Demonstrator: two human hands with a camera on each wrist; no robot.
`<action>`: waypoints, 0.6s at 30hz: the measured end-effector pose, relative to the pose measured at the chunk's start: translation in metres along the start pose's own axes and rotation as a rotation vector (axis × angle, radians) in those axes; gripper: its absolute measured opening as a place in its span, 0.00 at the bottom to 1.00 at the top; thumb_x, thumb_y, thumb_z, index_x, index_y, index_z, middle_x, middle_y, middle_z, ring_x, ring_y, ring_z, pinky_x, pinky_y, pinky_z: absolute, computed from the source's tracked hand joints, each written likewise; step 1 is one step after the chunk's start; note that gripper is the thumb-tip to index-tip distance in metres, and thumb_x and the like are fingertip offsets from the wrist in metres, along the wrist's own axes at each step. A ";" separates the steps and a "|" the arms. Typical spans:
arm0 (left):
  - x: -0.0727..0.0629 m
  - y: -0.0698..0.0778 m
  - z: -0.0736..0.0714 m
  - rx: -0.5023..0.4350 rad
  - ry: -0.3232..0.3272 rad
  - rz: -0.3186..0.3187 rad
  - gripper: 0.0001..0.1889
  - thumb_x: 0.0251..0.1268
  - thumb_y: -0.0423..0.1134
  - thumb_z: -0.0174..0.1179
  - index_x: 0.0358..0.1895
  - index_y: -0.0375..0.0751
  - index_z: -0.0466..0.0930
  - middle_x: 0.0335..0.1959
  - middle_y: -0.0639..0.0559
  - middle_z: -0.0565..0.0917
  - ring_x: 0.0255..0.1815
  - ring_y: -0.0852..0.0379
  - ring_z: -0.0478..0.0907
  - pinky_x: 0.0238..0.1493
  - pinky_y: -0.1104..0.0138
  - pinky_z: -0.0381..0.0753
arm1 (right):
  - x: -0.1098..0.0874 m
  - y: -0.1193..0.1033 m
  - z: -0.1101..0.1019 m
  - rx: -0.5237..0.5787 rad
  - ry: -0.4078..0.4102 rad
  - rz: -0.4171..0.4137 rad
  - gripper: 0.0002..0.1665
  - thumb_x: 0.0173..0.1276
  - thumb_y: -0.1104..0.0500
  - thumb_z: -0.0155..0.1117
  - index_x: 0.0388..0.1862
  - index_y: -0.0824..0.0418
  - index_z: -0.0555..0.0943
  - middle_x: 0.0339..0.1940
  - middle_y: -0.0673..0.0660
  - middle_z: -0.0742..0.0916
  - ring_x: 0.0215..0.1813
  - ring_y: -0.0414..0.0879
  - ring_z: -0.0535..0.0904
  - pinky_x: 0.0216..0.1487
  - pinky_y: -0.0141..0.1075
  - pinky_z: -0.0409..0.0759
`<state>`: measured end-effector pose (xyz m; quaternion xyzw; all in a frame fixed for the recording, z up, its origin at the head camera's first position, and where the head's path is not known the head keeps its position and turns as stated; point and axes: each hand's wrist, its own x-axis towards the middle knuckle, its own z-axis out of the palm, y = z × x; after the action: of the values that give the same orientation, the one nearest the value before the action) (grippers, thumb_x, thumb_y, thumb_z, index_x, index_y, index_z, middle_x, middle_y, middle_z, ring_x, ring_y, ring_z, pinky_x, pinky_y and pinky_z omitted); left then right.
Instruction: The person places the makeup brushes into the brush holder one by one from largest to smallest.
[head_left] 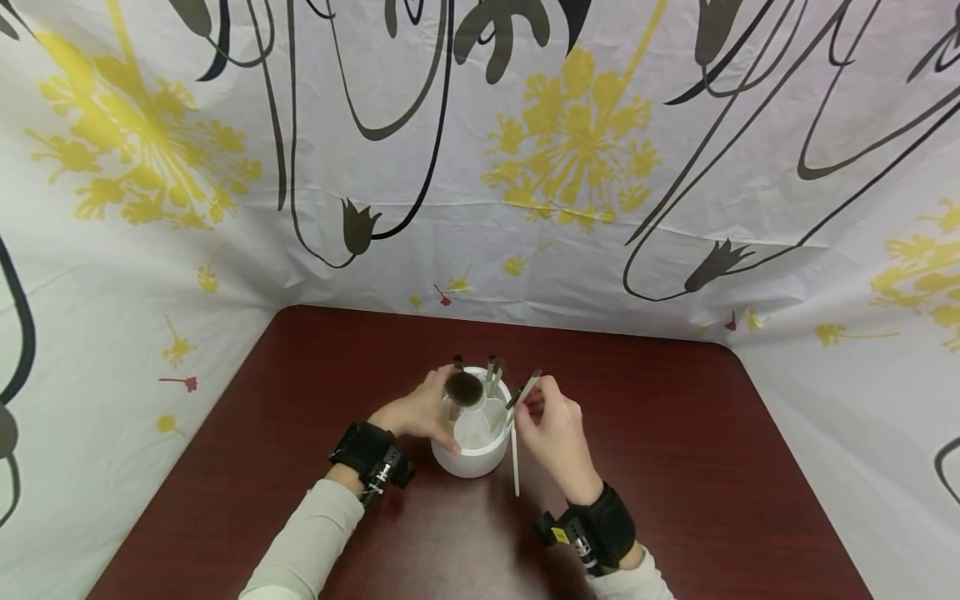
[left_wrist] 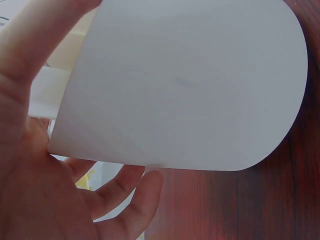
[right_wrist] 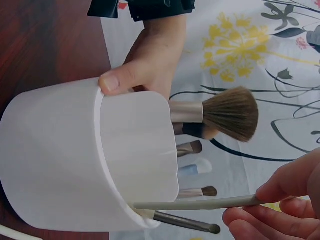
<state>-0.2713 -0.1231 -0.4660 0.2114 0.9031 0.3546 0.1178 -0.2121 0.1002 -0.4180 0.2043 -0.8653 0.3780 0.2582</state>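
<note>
A white round brush holder (head_left: 468, 467) with inner dividers stands on the table. My left hand (head_left: 417, 413) grips its left side, thumb at the rim. My right hand (head_left: 557, 427) pinches a slim pale-handled makeup brush (right_wrist: 200, 203) between thumb and fingers. The handle's end overlaps the holder's rim in the right wrist view, and the fingers cover the brush's other end there. Inside the holder stand a large fluffy brush (right_wrist: 232, 114) and several smaller brushes (right_wrist: 207, 191). One small dark-tipped brush (right_wrist: 185, 221) leans out near the rim beside the held one.
On the dark red table (head_left: 675, 450), a thin pale stick (head_left: 516, 467) lies just right of the holder. A white patterned cloth (head_left: 420, 175) hangs behind the table and along its sides. Each wrist wears a black camera strap (head_left: 609, 527).
</note>
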 end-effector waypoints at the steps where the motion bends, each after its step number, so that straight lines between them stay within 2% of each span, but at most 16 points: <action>1: 0.001 0.000 0.000 0.003 -0.001 -0.002 0.67 0.17 0.48 0.80 0.67 0.38 0.44 0.58 0.37 0.59 0.60 0.43 0.60 0.57 0.52 0.66 | 0.000 0.000 0.001 0.002 -0.001 0.003 0.14 0.51 0.72 0.63 0.34 0.63 0.71 0.26 0.55 0.82 0.26 0.42 0.80 0.26 0.30 0.78; 18: 0.001 0.000 0.001 0.012 -0.003 -0.024 0.68 0.17 0.49 0.80 0.68 0.37 0.43 0.60 0.37 0.58 0.61 0.43 0.59 0.57 0.52 0.65 | -0.007 0.007 0.017 -0.038 -0.024 0.013 0.15 0.50 0.71 0.65 0.33 0.63 0.70 0.25 0.56 0.82 0.26 0.43 0.80 0.26 0.32 0.77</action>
<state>-0.2716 -0.1226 -0.4666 0.2020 0.9074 0.3476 0.1222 -0.2156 0.0933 -0.4359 0.1980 -0.8767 0.3609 0.2491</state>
